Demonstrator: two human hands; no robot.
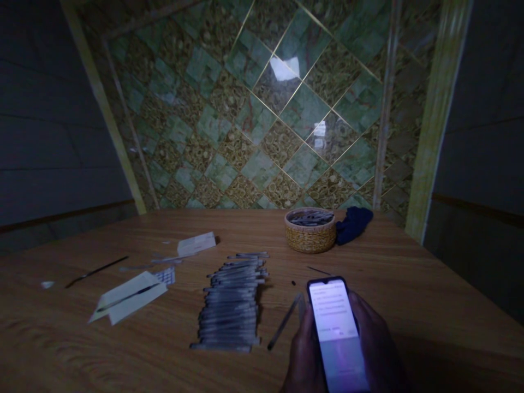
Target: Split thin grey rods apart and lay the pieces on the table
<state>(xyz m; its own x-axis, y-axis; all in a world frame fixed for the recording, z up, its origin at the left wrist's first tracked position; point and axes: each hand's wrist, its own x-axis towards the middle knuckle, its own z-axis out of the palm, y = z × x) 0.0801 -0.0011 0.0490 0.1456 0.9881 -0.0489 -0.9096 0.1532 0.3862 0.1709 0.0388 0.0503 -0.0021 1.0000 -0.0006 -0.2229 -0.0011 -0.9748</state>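
Observation:
A lit smartphone [336, 333] is held upright between both my hands at the lower right, its screen facing me. My left hand [303, 355] grips its left edge, and my right hand [374, 338] wraps round the right edge. Text too small to read fills the upper screen; a grey area covers the lower part. Just left of my left hand lies a single clear pen [283, 322] on the table. Further left, a long row of clear pens [231, 305] lies side by side. My lower palms are cut off by the frame.
A wicker basket [310, 240] full of pens stands towards the back, with a dark blue cloth [354, 224] against it. On the left lie folded paper [131, 297] with a dark pen on it, a thin dark stick [97, 271] and a white box [196, 244]. A tiled wall [262, 136] rises behind the table.

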